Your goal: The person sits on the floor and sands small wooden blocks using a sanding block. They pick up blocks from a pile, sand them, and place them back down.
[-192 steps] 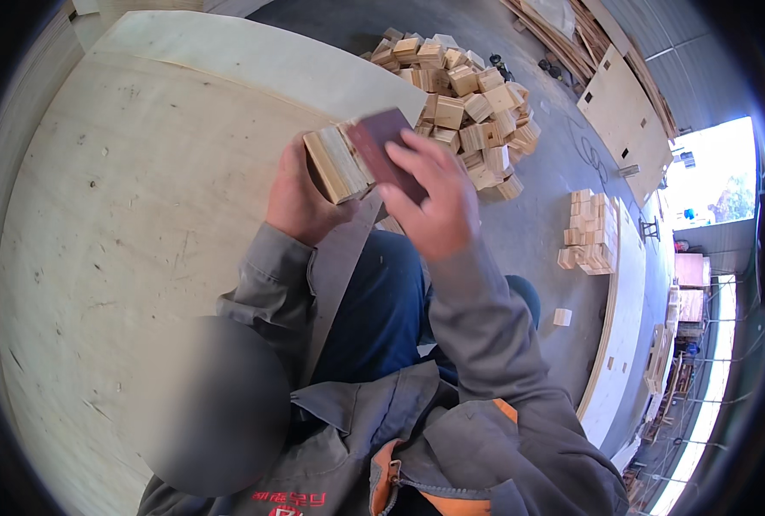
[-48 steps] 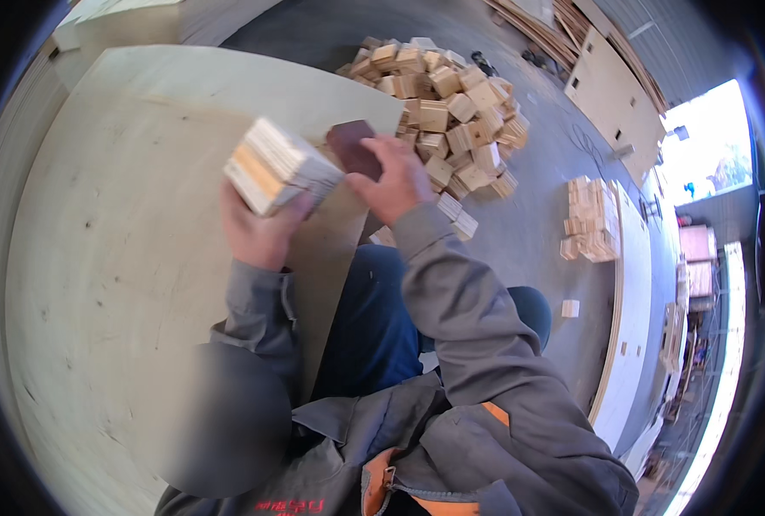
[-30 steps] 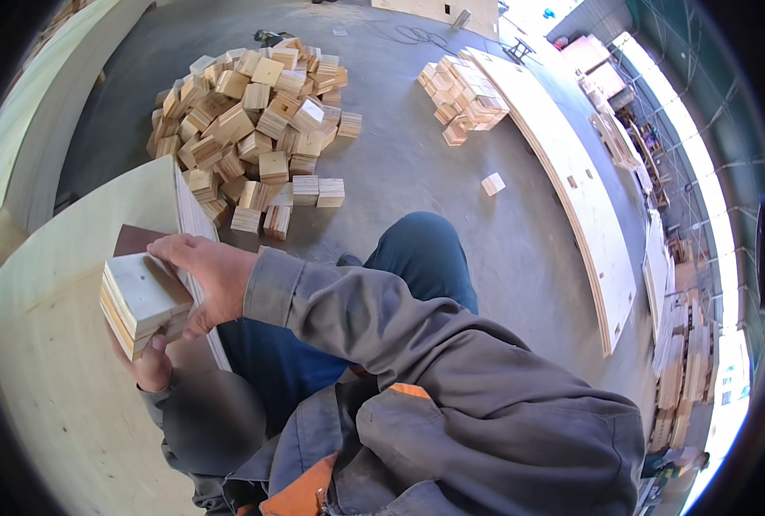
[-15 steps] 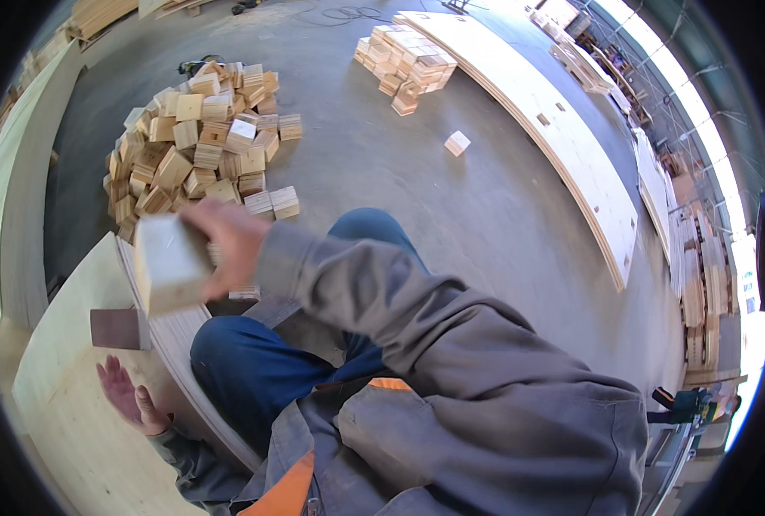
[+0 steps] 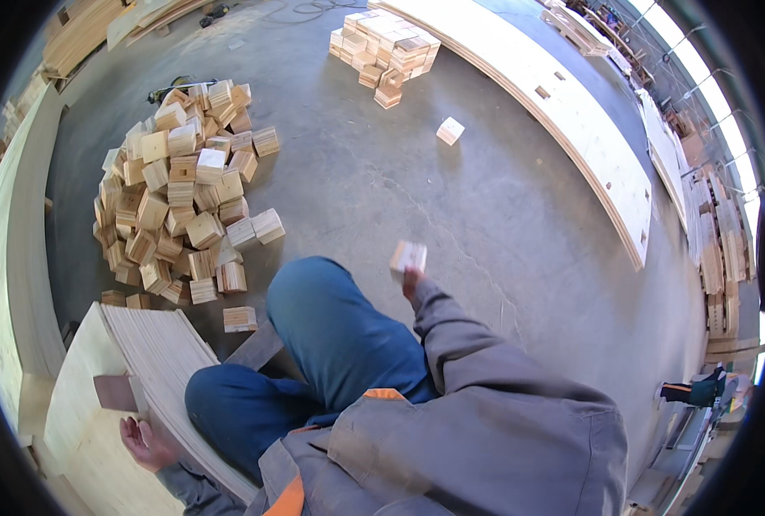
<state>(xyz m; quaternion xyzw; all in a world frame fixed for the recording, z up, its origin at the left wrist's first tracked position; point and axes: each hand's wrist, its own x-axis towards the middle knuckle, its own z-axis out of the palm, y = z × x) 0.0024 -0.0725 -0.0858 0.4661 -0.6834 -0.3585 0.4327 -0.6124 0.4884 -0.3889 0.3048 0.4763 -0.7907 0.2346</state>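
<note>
My right hand (image 5: 411,283) reaches out over the floor past my knee, closed on a wooden block (image 5: 409,255) with a pale face; hand and block are slightly blurred. My left hand (image 5: 148,445) rests over a stack of pale plywood sheets (image 5: 77,421) beside me, fingers loosely curled and apart, holding nothing. Just beyond its fingertips, a block with a flat reddish-brown face (image 5: 116,392) sits on the top sheet. A loose heap of plywood blocks (image 5: 172,181) lies on the floor ahead to the left. Nearest me, one block (image 5: 239,319) stands apart from the heap.
Farther ahead, blocks are piled in a neat stack (image 5: 387,47), with a single block (image 5: 450,131) nearer me. Long plywood panels (image 5: 563,112) lie along the right. Another tall sheet stack (image 5: 21,241) stands at the far left. A person (image 5: 696,389) is at the right edge.
My right hand has swung from above the plywood stack out to the right, carrying the wooden block. My left hand's fingers have curled from outstretched. The view has shifted.
</note>
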